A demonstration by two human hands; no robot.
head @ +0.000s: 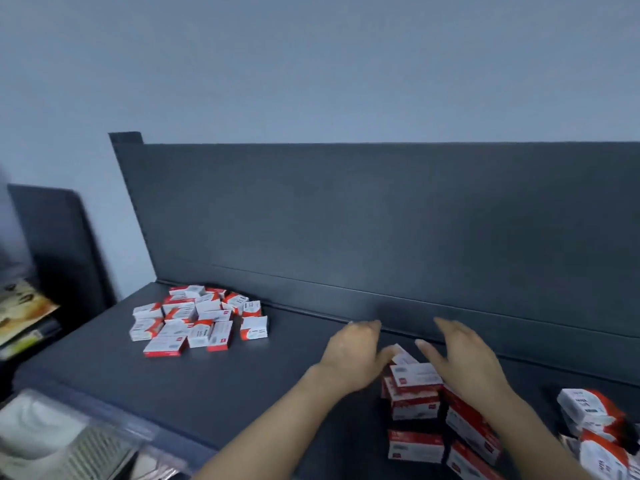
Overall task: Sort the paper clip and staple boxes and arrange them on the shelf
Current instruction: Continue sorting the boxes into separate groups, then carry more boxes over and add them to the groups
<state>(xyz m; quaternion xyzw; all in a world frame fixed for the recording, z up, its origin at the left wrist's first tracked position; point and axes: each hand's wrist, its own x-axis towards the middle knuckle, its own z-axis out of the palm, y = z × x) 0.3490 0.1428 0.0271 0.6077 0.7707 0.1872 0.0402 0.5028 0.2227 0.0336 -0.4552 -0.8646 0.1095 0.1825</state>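
On the dark grey shelf (242, 375), in the head view, there is a stack of red and white boxes (415, 396). It sits near the front, a bit to the right.

The left hand (353, 355) is just left of the stack's top. Its fingers are straight and loose, and it grips nothing. The right hand (464, 365) is just right of the stack's top. Its fingers are spread and it holds nothing too. The picture is blurry, so I cannot tell if the hands touch the boxes.

More flat boxes (471, 434) lie in a row, touching the stack on its right and front.

Far left of the stack is a messy pile of boxes (197, 323). Well to the right of the stack is another bunch of boxes (592, 414), at the picture's edge.

Behind the stack stands the shelf's tall back wall (381, 220).
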